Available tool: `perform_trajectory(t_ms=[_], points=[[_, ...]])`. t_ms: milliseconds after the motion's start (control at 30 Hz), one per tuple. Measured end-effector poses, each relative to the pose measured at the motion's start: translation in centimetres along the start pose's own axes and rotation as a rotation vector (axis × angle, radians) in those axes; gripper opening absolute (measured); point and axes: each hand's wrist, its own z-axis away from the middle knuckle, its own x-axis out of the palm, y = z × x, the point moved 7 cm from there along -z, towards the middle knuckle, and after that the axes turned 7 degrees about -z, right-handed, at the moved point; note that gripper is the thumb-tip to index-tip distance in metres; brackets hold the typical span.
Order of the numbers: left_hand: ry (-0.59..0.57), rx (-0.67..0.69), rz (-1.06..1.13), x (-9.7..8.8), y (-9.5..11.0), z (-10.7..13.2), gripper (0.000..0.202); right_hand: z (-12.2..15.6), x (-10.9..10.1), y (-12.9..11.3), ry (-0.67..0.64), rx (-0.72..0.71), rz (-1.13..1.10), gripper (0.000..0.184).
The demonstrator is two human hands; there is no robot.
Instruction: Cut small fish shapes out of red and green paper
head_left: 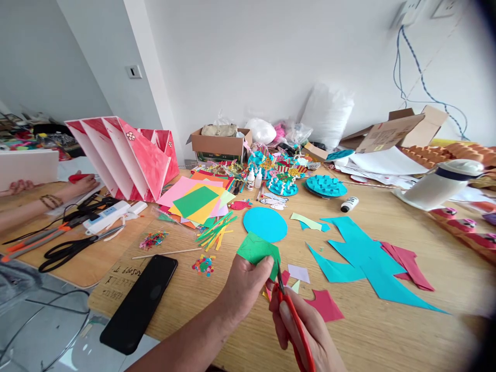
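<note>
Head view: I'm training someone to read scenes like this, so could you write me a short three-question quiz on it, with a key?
1. Which hand holds the red-handled scissors?
2. True or false: the black smartphone lies on top of the blue paper circle.
3. Fill in the blank: the left hand holds a ____.

Key:
1. The right hand.
2. False; it lies apart from the circle, to its left in the picture and nearer the camera.
3. Green paper piece.
</note>
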Motion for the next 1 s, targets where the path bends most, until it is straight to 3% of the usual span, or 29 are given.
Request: perform_trajectory(t_ms=[200,1000], points=[[-0.008,0.009,0.003,0.2,-0.1,0.0,0.017,-0.2,0.8,-1.2,-0.023,-0.02,-0.055,0.045],[-0.001,-0.025,-0.026,0.2,-0.3,0.1,0.019,-0.6,-0.2,-0.2,0.022,-0.047,0.113,0.039]])
